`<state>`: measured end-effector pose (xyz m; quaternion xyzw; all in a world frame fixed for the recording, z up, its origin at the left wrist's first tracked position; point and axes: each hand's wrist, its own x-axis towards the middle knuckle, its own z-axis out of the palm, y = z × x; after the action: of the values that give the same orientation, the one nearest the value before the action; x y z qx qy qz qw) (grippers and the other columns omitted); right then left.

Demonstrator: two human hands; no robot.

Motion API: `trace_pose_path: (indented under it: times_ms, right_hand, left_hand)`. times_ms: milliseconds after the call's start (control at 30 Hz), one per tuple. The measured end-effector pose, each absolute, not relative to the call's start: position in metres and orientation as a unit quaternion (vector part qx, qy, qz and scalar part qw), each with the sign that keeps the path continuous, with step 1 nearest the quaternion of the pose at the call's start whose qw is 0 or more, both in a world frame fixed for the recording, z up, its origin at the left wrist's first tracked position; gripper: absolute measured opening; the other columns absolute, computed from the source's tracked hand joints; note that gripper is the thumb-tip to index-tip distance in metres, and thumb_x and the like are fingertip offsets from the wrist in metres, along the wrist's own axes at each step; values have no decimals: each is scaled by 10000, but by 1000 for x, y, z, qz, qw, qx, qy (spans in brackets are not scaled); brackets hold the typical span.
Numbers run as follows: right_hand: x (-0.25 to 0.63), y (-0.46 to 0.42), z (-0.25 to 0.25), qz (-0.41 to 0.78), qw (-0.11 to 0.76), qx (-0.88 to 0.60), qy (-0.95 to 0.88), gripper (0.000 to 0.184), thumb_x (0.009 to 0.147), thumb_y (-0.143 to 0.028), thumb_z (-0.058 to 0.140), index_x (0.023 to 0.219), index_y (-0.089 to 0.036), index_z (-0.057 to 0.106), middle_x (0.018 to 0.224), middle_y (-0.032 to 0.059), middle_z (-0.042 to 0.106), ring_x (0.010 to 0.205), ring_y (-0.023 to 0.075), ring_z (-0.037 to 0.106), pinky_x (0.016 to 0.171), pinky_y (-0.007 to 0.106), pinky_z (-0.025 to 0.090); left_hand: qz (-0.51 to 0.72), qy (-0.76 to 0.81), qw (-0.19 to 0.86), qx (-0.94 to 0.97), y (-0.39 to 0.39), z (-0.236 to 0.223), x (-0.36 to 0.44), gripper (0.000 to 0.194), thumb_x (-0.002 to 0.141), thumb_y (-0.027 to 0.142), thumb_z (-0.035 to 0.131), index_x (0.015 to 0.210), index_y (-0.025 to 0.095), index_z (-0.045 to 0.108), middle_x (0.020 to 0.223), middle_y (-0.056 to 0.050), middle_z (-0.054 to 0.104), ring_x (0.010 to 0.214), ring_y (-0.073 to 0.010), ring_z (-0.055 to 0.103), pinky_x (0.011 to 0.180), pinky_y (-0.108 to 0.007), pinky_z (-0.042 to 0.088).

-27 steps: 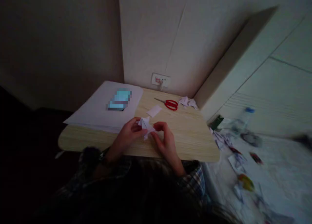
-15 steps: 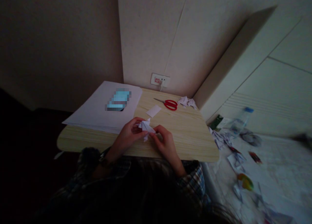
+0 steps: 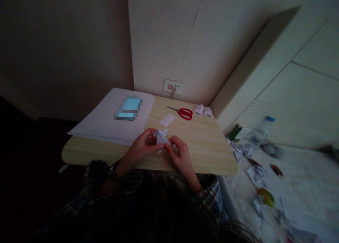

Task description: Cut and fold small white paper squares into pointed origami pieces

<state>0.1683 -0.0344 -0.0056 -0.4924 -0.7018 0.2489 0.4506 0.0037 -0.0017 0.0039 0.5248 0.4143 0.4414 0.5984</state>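
A small white folded-paper figure (image 3: 162, 137) with pointed corners is held between my two hands over the table's near half. My left hand (image 3: 141, 144) grips its left side, thumb across the front and fingers behind. At its right corner, my right hand (image 3: 180, 153) pinches the paper between thumb and fingers. Just beyond the figure lies a small white paper rectangle (image 3: 167, 120). Red-handled scissors (image 3: 185, 113) rest farther back, blades pointing left. Beside them, near the wall, sit folded paper figures (image 3: 202, 110) of a similar shape.
On the wooden table (image 3: 212, 147), a stack of white paper (image 3: 97, 119) carries a phone (image 3: 129, 109) at the left. A wall socket (image 3: 174, 86) with a plug is behind. To the right, a bed (image 3: 299, 176) holds paper pieces, a clear bottle (image 3: 265, 128) and other clutter.
The folded paper has turned slightly in my hands and shifted a little to the right, showing a broader pointed face. Both hands keep their grip; things on the table have not moved.
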Motion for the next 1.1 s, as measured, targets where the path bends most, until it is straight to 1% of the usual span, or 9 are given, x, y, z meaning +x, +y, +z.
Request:
trace_pose_path:
  times_ms: [167, 267, 467, 633, 833, 1000, 1100]
  right_hand:
    - [168, -34, -5, 252, 445, -493, -703, 242, 906, -342, 515, 688, -245, 478, 659, -16, 513, 653, 180, 497, 621, 293, 392]
    - [168, -35, -5, 255, 441, -492, -706, 247, 906, -342, 518, 683, -245, 478, 656, -14, 517, 649, 179, 497, 619, 294, 393]
    - [169, -36, -5, 265, 428, -493, -710, 261, 914, -350, 521, 679, -237, 499, 654, -11, 537, 651, 179, 519, 618, 291, 392]
    - [169, -35, -6, 265, 424, -495, -711, 292, 921, -350, 513, 652, -235, 508, 641, -7, 552, 645, 179, 529, 616, 290, 390]
    - [170, -35, -8, 247, 439, -508, -699, 284, 921, -338, 518, 657, -234, 517, 649, -5, 560, 651, 179, 528, 612, 290, 388]
    - [170, -36, -7, 249, 436, -507, -700, 300, 923, -336, 537, 645, -227, 541, 648, -3, 578, 656, 177, 545, 623, 288, 400]
    - [170, -36, -7, 253, 434, -507, -700, 306, 929, -338, 542, 646, -222, 556, 646, -3, 586, 656, 177, 555, 621, 289, 404]
  left_hand:
    - [436, 421, 599, 524, -1, 0, 2, 485, 522, 293, 852, 888, 225, 541, 667, 61, 705, 674, -197, 730, 673, -299, 579]
    - [433, 426, 600, 520, -1, -1, 1, 482, 519, 282, 857, 886, 220, 550, 643, 64, 702, 637, -195, 722, 641, -294, 573]
    - [425, 428, 612, 512, -1, 1, 1, 486, 494, 275, 874, 859, 217, 558, 652, 52, 720, 640, -197, 726, 643, -298, 582]
    - [432, 422, 609, 515, 0, -2, 1, 498, 526, 272, 869, 883, 224, 525, 624, 77, 699, 624, -185, 724, 651, -288, 568]
    - [428, 406, 616, 523, 1, -3, 0, 496, 575, 282, 842, 954, 221, 528, 647, 65, 717, 646, -198, 739, 677, -321, 575]
    - [432, 401, 610, 530, 0, 0, 0, 433, 570, 239, 834, 880, 221, 533, 555, 112, 638, 565, -152, 683, 646, -286, 551]
    - [438, 403, 604, 530, -1, 0, 0, 410, 573, 229, 830, 853, 219, 531, 552, 123, 611, 556, -131, 657, 641, -269, 538]
